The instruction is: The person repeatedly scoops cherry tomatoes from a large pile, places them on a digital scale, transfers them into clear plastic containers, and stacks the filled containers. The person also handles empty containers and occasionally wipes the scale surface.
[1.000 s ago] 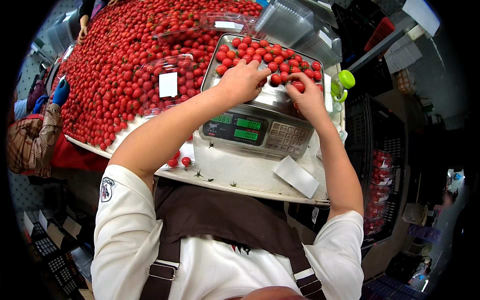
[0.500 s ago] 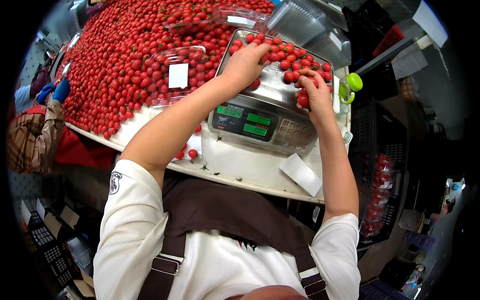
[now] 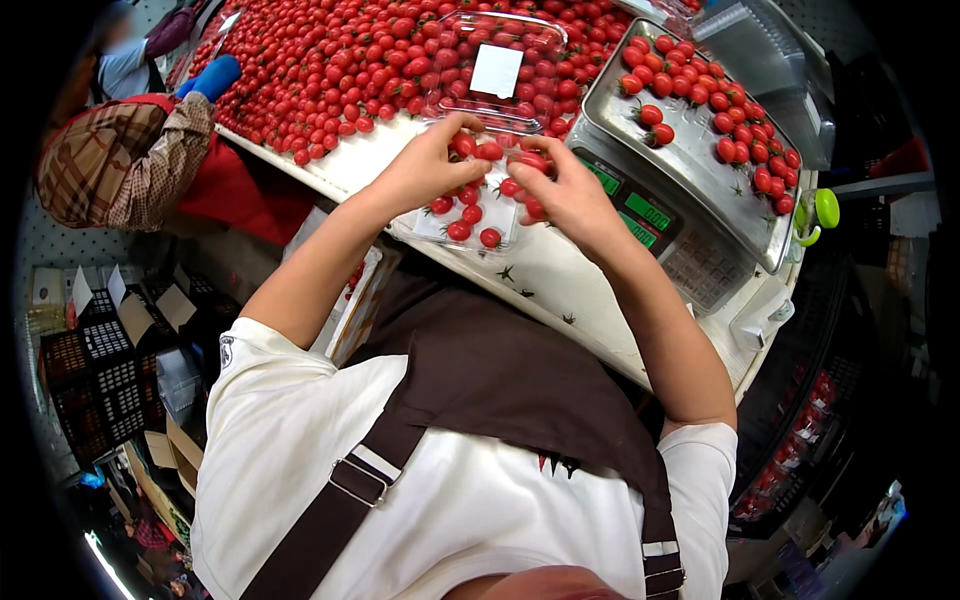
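Change since the earlier frames: both my hands have left the scale pan and come across to the clear plastic punnet (image 3: pixel 470 205) at the near edge of the white table (image 3: pixel 350 165). The pan, crowded a moment ago under my palms, now lies uncovered.

Left hand (image 3: pixel 425 165): over the punnet's left side, fingers curled down, fingertips closed on a cherry tomato (image 3: pixel 463 143) at the punnet's upper rim.

Right hand (image 3: pixel 568 190): over the punnet's right side, fingers bent around a few small tomatoes (image 3: pixel 530 160); how many it grips I cannot tell, as the fingers cover them.

Punnet contents: a thin layer of loose cherry tomatoes (image 3: pixel 468 215), bottom partly bare, lying between my two hands.

Scale (image 3: pixel 660 230): to my right, touching distance of the right wrist; green displays and keypad face me. Its steel pan (image 3: pixel 690 150) carries tomatoes mostly along the far and right edges.

Second clear punnet (image 3: pixel 497 70): beyond the first, filled, with a white label on its lid, resting on the heap.

Tomato heap (image 3: pixel 340 60): covers the far table, well past my hands.

Green round object (image 3: pixel 826 208): beside the scale's right corner.

Stray green calyxes (image 3: pixel 505 272): scattered on the table between punnet and my apron.

Another person's sleeve (image 3: pixel 130 160), checked, with a blue glove (image 3: pixel 215 75), at the table's left end, well apart from me.

Nothing stands between my hands and the punnet.
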Demonstrator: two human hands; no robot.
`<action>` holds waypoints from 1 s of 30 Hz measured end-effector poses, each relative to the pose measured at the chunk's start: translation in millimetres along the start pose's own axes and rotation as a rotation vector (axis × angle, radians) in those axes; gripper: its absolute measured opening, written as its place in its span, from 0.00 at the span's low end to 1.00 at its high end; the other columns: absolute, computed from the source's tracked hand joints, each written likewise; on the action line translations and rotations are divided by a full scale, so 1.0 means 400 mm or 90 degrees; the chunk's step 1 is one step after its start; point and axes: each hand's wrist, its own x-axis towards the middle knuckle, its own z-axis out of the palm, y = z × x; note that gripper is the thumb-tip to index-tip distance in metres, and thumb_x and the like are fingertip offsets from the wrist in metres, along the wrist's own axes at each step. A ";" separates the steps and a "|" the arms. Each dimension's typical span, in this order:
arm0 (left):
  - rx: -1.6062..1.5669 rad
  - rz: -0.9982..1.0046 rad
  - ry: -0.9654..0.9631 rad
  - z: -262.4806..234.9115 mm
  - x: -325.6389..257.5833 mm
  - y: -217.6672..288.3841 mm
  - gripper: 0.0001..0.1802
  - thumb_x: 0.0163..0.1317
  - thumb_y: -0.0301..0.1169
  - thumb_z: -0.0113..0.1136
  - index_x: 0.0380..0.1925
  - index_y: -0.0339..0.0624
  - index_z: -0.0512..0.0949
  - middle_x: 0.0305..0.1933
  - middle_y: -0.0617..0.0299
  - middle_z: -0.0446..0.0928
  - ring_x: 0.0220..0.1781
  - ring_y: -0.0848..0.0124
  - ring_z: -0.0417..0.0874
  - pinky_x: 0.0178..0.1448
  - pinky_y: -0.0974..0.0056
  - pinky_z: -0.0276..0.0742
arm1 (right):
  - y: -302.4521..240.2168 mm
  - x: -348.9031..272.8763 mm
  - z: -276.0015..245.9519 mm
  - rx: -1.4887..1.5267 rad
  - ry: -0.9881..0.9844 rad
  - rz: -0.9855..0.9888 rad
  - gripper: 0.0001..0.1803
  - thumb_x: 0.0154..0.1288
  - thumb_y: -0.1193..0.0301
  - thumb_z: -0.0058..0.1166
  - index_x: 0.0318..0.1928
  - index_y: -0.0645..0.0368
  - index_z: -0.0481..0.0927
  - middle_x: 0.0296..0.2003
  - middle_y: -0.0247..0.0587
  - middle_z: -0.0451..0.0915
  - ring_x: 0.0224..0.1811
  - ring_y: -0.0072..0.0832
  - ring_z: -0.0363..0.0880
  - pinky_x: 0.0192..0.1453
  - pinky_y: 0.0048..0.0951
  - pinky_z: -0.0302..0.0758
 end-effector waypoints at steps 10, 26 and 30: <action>-0.031 0.124 0.150 -0.102 0.004 -0.060 0.18 0.72 0.38 0.57 0.56 0.43 0.78 0.51 0.67 0.80 0.53 0.77 0.79 0.47 0.67 0.80 | -0.149 0.100 -0.428 -0.812 0.421 -0.452 0.27 0.69 0.56 0.60 0.63 0.55 0.77 0.62 0.49 0.77 0.60 0.45 0.78 0.62 0.45 0.75; -0.009 0.360 0.132 0.078 0.213 0.171 0.17 0.70 0.34 0.60 0.54 0.36 0.78 0.49 0.61 0.81 0.50 0.74 0.80 0.55 0.68 0.75 | -0.083 -0.073 -0.546 -0.850 0.242 -0.421 0.28 0.63 0.65 0.64 0.64 0.53 0.78 0.66 0.51 0.73 0.67 0.48 0.71 0.72 0.45 0.65; 0.299 0.533 0.179 0.185 0.325 0.242 0.36 0.63 0.47 0.67 0.66 0.40 0.71 0.72 0.45 0.65 0.74 0.49 0.67 0.74 0.51 0.65 | -0.034 -0.072 -0.743 -0.946 0.561 -0.296 0.28 0.68 0.54 0.59 0.65 0.52 0.77 0.64 0.55 0.74 0.66 0.49 0.72 0.69 0.48 0.67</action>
